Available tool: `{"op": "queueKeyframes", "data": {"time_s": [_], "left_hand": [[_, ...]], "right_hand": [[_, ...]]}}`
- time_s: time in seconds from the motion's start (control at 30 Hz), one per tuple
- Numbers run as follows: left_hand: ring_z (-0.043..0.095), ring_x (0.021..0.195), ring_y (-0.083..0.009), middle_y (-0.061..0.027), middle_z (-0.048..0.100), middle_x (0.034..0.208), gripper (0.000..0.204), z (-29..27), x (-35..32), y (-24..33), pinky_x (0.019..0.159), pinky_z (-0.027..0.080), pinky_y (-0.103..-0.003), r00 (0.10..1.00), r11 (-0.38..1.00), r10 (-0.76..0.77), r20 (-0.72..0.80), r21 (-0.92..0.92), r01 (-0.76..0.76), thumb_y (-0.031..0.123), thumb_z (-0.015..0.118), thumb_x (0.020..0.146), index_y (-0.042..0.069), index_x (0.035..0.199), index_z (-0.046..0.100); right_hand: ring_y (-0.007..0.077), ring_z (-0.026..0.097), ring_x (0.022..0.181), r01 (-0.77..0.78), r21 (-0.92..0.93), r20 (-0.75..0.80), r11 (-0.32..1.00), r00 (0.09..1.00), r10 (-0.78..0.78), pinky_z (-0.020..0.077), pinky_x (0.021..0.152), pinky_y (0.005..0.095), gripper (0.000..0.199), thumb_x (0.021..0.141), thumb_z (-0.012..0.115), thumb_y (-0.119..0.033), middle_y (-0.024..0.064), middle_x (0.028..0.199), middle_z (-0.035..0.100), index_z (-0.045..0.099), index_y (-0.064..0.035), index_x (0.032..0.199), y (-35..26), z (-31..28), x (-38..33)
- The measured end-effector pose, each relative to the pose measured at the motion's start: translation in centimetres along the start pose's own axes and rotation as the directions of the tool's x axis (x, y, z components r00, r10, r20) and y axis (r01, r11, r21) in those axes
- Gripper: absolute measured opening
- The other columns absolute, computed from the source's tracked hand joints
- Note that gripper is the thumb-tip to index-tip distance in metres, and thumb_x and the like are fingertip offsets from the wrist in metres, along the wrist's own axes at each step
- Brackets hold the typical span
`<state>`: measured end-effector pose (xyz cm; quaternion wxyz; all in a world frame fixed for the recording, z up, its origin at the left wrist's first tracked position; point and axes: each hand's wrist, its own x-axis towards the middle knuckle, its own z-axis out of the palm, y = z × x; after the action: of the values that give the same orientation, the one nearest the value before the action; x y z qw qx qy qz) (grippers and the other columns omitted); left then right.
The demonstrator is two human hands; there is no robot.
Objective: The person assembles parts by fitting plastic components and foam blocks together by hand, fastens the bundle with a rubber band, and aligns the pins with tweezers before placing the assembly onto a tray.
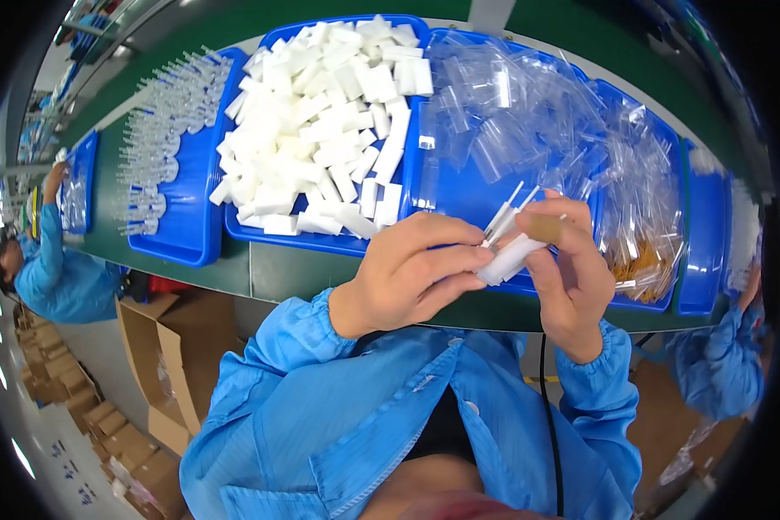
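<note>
Together, both hands [494, 260] on white foam block [511, 257], clear sleeve [504, 221].

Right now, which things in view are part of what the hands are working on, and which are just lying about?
In use:
left hand
right hand
white foam block held between them
clear sleeve at the fingertips
tray of white foam blocks
tray of clear sleeves

Lying about:
tray of clear tubes
cardboard boxes
small yellowish parts

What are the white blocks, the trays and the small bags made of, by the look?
White blocks: likely foam, matte, soft-edged, no shine. Trays: moulded plastic, glossy blue with highlights on the rims. Bags: thin clear plastic film, see-through, creased and glinting. The block in the hands (left hand, right hand) looks like the same white stuff.
</note>
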<state>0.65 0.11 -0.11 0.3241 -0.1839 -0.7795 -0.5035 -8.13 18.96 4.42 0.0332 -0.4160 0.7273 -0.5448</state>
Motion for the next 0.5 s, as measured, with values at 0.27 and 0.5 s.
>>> {"op": "queueKeyframes", "data": {"time_s": [0.27,0.5], "left_hand": [[0.066,0.087,-0.0264,-0.0140,0.067,0.100,0.036,-5.3,-1.9,0.3,0.072,0.055,-0.033,0.994,0.962,0.000,-0.109,0.272,0.029,-0.006,0.079,0.069,0.002,0.103,0.071],[0.066,0.085,-0.0265,-0.0133,0.067,0.096,0.034,-9.8,-4.3,-0.7,0.071,0.054,-0.032,0.968,0.776,0.033,-0.249,0.617,0.132,-0.012,0.077,0.069,0.000,0.101,0.071]], "right_hand": [[0.0280,0.058,0.108,0.096,-0.150,0.169,0.984,0.983,-0.070,0.0427,0.098,0.0412,0.024,0.090,0.063,-0.005,0.0095,0.113,0.068,0.068,-0.0034,0.113,-0.4,2.7,5.2],[0.0287,0.056,0.101,0.417,-0.339,0.305,0.843,0.897,-0.320,0.0438,0.088,0.0399,0.028,0.088,0.064,-0.010,0.0090,0.106,0.064,0.065,-0.0064,0.116,4.5,12.5,13.1]]}}
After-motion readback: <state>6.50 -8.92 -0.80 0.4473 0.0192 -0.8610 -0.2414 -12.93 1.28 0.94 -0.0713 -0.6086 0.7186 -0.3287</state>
